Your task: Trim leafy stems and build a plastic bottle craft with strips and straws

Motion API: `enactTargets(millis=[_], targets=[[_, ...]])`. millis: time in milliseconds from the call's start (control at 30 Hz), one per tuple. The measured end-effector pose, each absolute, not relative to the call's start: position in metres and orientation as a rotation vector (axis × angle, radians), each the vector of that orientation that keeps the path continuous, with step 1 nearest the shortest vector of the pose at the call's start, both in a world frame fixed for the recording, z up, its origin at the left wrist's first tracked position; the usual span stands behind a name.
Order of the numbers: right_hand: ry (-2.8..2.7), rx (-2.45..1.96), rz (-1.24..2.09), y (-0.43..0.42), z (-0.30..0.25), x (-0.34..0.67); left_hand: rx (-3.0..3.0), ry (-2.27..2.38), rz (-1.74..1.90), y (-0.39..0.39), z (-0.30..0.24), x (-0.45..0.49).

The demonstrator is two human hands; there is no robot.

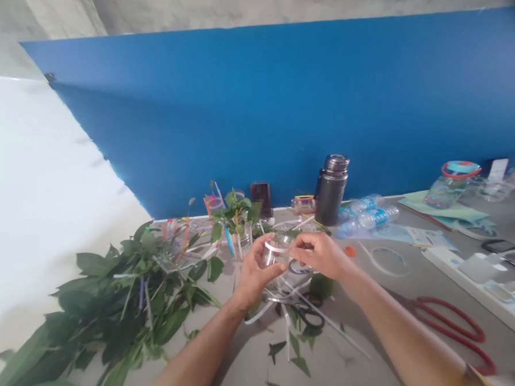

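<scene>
A clear plastic cup-like container [278, 255] is in the middle of the head view, with a white strip [276, 248] running across its side near the top. My left hand [258, 269] is closed around the container from the left, thumb across its front. At the right side, my right hand [315, 253] has its fingers pinched together at the end of the strip. Just below my right fingers shows part of a roll of tape [299, 267], mostly hidden. Under my hands lie black-handled scissors [310, 316], long white strips [328, 319] and cut leaf pieces [300, 363].
A large pile of leafy branches [116, 304] covers the left. Behind stand a leaf-filled container [237, 217] and a dark thermos [331, 192]. Rightward are plastic bottles [377, 216], an orange cap [350, 251], red-handled scissors [457, 326] and a power strip [483, 296].
</scene>
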State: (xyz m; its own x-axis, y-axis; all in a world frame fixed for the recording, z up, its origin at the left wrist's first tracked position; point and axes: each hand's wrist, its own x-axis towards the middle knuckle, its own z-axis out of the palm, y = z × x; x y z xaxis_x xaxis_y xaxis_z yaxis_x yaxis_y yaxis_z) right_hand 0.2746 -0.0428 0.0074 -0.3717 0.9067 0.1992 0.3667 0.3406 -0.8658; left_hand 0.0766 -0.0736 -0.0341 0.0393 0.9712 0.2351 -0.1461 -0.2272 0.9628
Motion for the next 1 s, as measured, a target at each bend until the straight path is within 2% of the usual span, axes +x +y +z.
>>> enactTargets(millis=[333,700,867,1000], targets=[[-1.908,-1.041,0.992,-0.037,0.008,0.284,1.001,0.677,1.312,-0.071,-0.032,0.076],[-1.837,-1.026,1.225,-0.037,0.007,0.286,0.880,0.493,1.158,-0.068,-0.037,0.067],[-1.863,-1.033,1.186,-0.038,0.010,0.288,0.885,0.568,1.132,-0.069,-0.033,0.071],[-1.820,-1.066,1.099,-0.036,0.004,0.285,1.011,0.726,1.271,-0.073,-0.033,0.077]])
